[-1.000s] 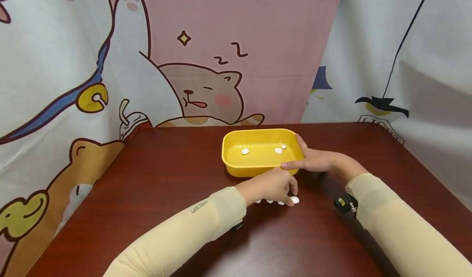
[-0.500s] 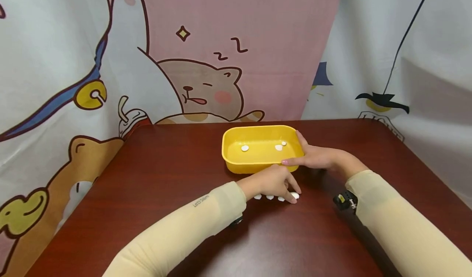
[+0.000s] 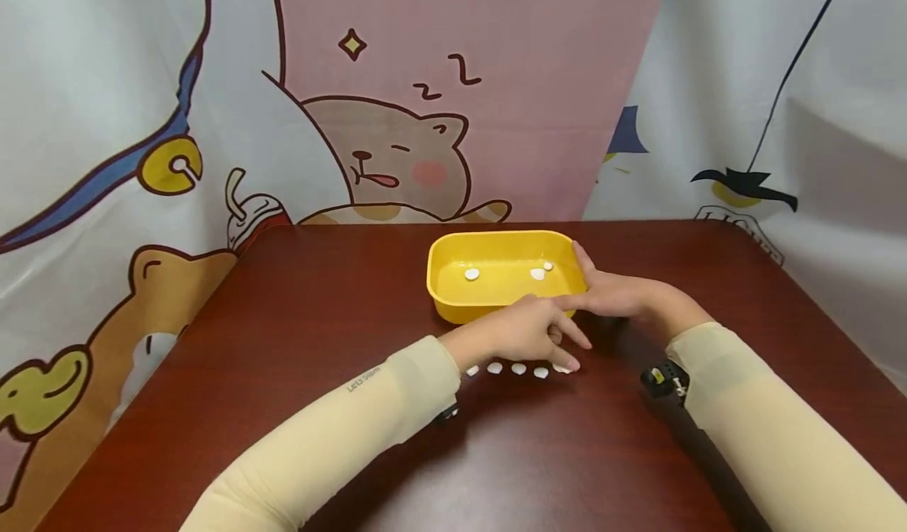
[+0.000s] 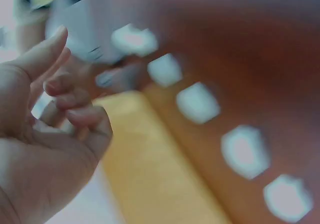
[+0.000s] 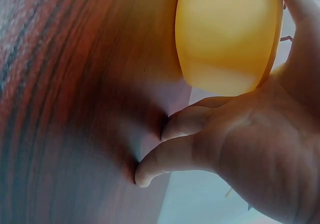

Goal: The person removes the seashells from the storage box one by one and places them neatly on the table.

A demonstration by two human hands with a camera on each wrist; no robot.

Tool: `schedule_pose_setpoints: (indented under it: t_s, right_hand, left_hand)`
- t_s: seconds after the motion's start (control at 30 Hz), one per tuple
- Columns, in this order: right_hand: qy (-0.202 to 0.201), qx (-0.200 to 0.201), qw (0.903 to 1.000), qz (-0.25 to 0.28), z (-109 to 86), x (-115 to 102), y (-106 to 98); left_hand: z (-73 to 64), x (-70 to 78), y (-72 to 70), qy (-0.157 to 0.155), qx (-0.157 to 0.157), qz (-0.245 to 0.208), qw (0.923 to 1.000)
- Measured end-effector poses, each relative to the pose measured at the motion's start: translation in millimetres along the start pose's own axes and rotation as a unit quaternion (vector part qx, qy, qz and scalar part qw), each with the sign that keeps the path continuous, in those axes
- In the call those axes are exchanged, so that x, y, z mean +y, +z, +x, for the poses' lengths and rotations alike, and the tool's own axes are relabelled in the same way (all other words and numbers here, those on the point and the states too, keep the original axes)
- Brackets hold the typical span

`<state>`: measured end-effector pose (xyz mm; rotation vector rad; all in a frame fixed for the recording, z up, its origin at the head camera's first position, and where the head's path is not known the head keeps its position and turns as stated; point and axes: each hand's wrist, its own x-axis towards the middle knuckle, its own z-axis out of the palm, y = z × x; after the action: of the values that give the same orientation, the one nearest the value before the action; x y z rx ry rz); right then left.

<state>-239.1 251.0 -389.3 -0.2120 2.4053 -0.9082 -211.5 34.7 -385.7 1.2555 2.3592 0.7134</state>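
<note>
My left hand (image 3: 527, 329) hovers over a row of small white pebble-like pieces (image 3: 519, 369), in front of the yellow plastic box (image 3: 453, 312). Its thumb and fingers stand apart and loosely bent in the left wrist view, with nothing visible between them. The rightmost white piece (image 3: 562, 369) is partly hidden under the fingertips. My right hand (image 3: 618, 294) rests against the box's right end, its digits spread along the rim. In the right wrist view, two fingers (image 5: 165, 159) of that hand reach down to the tabletop beside the box. Inside the box lie three white pieces (image 3: 472, 274).
The dark red-brown wooden table (image 3: 333, 296) extends around the box on all sides. Behind it hangs a cloth (image 3: 538, 83) printed with cartoon animals. A small dark wrist camera (image 3: 664, 378) sits under the right sleeve.
My left thumb and fingers have spread apart, off the rightmost white piece, and that piece stays in the row. The head view has tilted down slightly. My right hand stays at the box.
</note>
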Motion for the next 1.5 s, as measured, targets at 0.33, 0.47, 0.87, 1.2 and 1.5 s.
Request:
schedule_pose_setpoints:
  t_s: [0.33, 0.47, 0.87, 1.2, 1.5]
  right_hand:
    - [0.011, -0.008, 0.9999, 0.009, 2.5, 4, 2]
    - [0.015, -0.005, 0.9998, 0.010, 4.0, 7, 6]
    - [0.016, 0.003, 0.9998, 0.013, 4.4, 8, 9]
    - [0.019, 0.002, 0.9994, 0.027, 4.3, -3, 1]
    - [0.015, 0.002, 0.9998, 0.012, 5.6, -1, 2]
  left_hand:
    - [-7.7, -35.3, -88.1, -0.060, 0.045, -0.018, 0.9970]
    - [-2.9, -61.2, -97.7, -0.107, 0.015, -0.017, 0.9940]
    - [15.9, -94.0, -86.7, -0.251, -0.013, 0.089, 0.9638]
    - [13.3, -99.0, -88.9, -0.260, 0.043, 0.149, 0.9531]
    - [21.7, -105.9, -76.9, -0.213, 0.046, 0.157, 0.9632]
